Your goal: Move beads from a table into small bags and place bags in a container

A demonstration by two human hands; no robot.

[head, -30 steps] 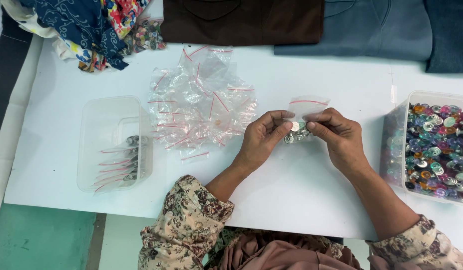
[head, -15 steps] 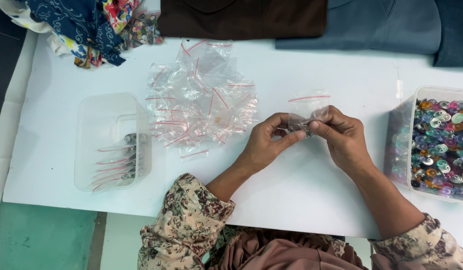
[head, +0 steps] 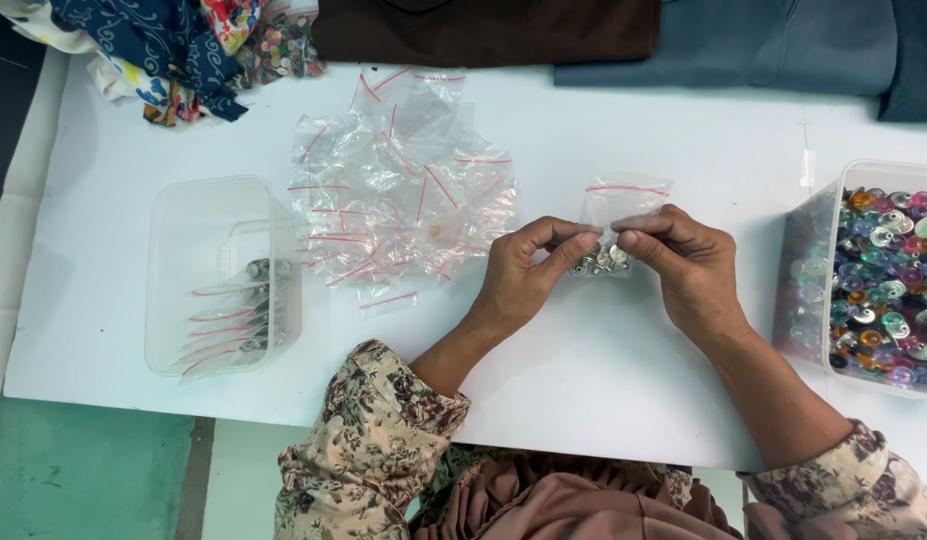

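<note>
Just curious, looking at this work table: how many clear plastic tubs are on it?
2. One clear plastic tub holding filled zip bags sits at the table's left; another clear plastic tub of colourful buttons sits at the right edge, partly cut off. None seems hidden.

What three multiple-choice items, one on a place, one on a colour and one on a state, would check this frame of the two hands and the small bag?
1. Where is the pile of empty bags?
A. inside the right-hand tub
B. on the white table, between the clear tub and the hands
C. on the brown cloth

2. What colour is the seal strip on the small bag?
A. red
B. green
C. black

3. How is the small bag held?
A. lying untouched
B. in one hand only
C. pinched by left hand and right hand, with silvery pieces at its bottom

Answers: 1 B, the pile lies right of the clear tub holding filled bags. 2 A, a red line runs along the bag's top. 3 C, fingertips of both hands meet on the bag.
</note>
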